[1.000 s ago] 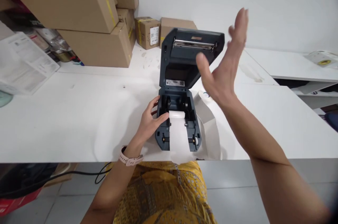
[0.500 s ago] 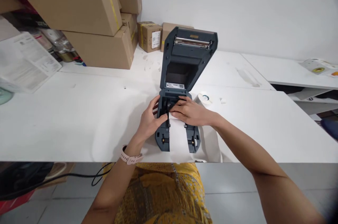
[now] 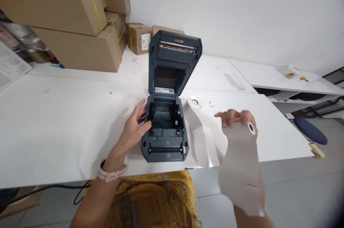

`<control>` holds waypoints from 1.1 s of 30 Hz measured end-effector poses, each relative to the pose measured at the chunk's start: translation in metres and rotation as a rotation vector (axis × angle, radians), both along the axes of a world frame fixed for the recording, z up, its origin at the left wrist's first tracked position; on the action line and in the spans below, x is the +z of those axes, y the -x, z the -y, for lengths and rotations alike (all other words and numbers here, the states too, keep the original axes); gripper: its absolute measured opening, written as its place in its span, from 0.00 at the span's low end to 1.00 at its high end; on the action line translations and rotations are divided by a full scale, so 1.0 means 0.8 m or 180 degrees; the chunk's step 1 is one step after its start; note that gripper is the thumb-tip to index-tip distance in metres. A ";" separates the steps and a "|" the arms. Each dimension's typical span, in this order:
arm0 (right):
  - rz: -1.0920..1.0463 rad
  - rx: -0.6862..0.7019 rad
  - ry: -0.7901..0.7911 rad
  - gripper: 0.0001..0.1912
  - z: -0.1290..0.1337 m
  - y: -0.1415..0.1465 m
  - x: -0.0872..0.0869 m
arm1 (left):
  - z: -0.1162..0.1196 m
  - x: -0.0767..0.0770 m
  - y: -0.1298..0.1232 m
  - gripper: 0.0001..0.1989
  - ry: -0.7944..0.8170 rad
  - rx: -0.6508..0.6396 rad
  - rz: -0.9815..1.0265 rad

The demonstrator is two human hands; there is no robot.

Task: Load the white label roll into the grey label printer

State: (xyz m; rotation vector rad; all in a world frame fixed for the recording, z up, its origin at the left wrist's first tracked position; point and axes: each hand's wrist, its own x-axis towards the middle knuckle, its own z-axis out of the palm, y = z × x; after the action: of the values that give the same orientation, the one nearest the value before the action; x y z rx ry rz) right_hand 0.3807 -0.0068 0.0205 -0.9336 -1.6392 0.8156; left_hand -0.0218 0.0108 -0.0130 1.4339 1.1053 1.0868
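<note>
A dark grey label printer (image 3: 165, 133) stands on the white table with its lid (image 3: 174, 56) raised and its roll bay vacant. My left hand (image 3: 134, 126) rests against the printer's left side, thumb on the rim, fingers apart. Off to the right of the printer, my right hand (image 3: 238, 117) grips a small paper roll (image 3: 251, 127), from which a wide white strip (image 3: 239, 163) hangs down over my forearm. Another roll of white labels (image 3: 195, 103) lies just right of the printer, its strip (image 3: 200, 142) trailing to the table's front edge.
Cardboard boxes (image 3: 77, 51) are stacked at the back left. A small box (image 3: 139, 38) stands behind the printer. Stickers (image 3: 290, 73) lie on the right-hand shelf top. A blue stool (image 3: 310, 130) is beyond the table's right end.
My right hand has lifted the paper roll out of the printer and moved right with it, its strip now hanging. My left hand stays at the printer's side. The view has shifted right.
</note>
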 end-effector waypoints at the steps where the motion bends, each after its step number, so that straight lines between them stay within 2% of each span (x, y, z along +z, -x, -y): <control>1: 0.0034 -0.0182 0.0156 0.26 0.008 -0.018 -0.014 | 0.000 0.000 0.000 0.47 -0.0006 0.0021 -0.0012; 4: 0.0487 -0.0163 0.0716 0.22 0.016 -0.050 -0.041 | -0.002 -0.002 0.001 0.46 -0.0023 0.0062 -0.0044; 8: 0.0601 0.0013 0.1348 0.21 0.001 -0.047 -0.059 | -0.002 -0.003 0.002 0.47 -0.0026 0.0089 -0.0069; 13: 0.0426 0.0013 0.1458 0.36 -0.005 -0.047 -0.069 | -0.002 -0.004 0.002 0.48 0.0001 0.0120 -0.0090; 15: 0.0242 -0.0131 0.1373 0.38 -0.004 -0.053 -0.062 | -0.003 -0.005 0.003 0.48 -0.0016 0.0055 -0.0079; 17: 0.0244 -0.0216 0.1299 0.36 -0.010 -0.054 -0.047 | -0.005 -0.006 0.005 0.49 -0.0071 -0.0056 -0.0061; 21: 0.1044 -0.0016 0.1290 0.38 -0.049 -0.026 -0.004 | -0.006 -0.008 0.008 0.49 -0.0150 -0.0238 -0.0035; 23: 0.1450 0.0074 0.1388 0.42 -0.077 -0.002 0.009 | -0.006 -0.009 0.008 0.49 -0.0132 -0.0309 -0.0029; 26: 0.1638 0.0182 0.1576 0.41 -0.109 0.033 0.008 | -0.004 -0.009 0.008 0.48 -0.0125 -0.0398 -0.0036; 28: 0.1587 0.0211 0.1585 0.38 -0.117 0.048 0.002 | -0.004 -0.010 0.008 0.48 -0.0162 -0.0406 -0.0034; 31: 0.1374 0.0201 0.1511 0.35 -0.110 0.060 0.005 | -0.003 -0.011 0.007 0.47 -0.0193 -0.0409 -0.0018; 33: 0.1171 0.0313 0.1462 0.35 -0.100 0.066 0.018 | -0.002 -0.010 0.007 0.47 -0.0166 -0.0445 -0.0021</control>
State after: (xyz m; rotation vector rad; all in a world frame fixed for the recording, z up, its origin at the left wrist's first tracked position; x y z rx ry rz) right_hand 0.3280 0.0732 0.0353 -1.3966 -1.8586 1.1717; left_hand -0.0271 0.0128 -0.0212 1.5331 0.9723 1.0186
